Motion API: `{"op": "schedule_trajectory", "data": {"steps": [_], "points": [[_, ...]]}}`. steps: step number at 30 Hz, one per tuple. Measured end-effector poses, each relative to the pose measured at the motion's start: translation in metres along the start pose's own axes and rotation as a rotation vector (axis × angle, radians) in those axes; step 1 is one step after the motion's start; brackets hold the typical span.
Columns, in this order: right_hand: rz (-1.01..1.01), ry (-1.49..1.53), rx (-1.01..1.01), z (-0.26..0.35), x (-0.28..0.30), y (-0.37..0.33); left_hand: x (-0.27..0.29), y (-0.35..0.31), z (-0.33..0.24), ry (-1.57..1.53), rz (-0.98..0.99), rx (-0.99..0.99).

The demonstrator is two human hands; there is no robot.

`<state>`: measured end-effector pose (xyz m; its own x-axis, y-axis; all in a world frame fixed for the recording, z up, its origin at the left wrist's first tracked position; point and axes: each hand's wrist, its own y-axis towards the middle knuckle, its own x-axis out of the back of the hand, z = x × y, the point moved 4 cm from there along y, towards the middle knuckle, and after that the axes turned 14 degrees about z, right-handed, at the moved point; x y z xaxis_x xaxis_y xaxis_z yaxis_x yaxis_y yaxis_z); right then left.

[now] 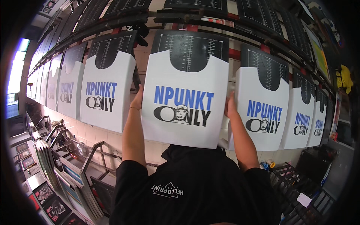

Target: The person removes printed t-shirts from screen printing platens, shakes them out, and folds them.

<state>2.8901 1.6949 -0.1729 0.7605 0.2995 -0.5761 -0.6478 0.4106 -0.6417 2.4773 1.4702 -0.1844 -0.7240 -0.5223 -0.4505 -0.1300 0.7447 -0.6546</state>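
Observation:
A white T-shirt (185, 80) lies stretched over a black printing board (191, 43) in the middle, its neckline framing the board's ruled white scale. Blue and black lettering with a drawn head is printed across its front. At the shirt's left edge is my left hand (138, 99), fingers bent around the side and partly hidden behind it. My right hand (231, 106) grips the opposite edge at about the same height; most of its fingers are out of sight behind the cloth. The shirt's lower end reaches close to my black top.
Matching white shirts on boards flank it, one to the left (107, 80) and one to the right (264, 86), with more along the row. Bare black boards (258, 17) line the far side. Framed screens (69, 176) stand at lower left, a black metal rack (290, 180) at lower right.

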Motion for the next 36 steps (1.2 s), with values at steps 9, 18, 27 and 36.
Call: {"op": "schedule_trajectory", "data": {"steps": [9,18,27,36], "points": [[-0.370,-0.630,0.400,0.067,-0.027,-0.036,-0.006,-0.021,-0.112,-0.011,0.119,-0.358],[-0.386,-0.272,0.383,0.075,-0.019,-0.063,0.007,-0.033,-0.123,0.172,0.100,-0.221],[-0.391,-0.260,0.477,0.085,-0.024,-0.082,0.017,-0.034,-0.114,0.197,0.104,-0.224],[-0.461,-0.505,0.605,0.058,-0.058,-0.112,0.025,-0.025,0.008,0.363,0.046,-0.018]]}}
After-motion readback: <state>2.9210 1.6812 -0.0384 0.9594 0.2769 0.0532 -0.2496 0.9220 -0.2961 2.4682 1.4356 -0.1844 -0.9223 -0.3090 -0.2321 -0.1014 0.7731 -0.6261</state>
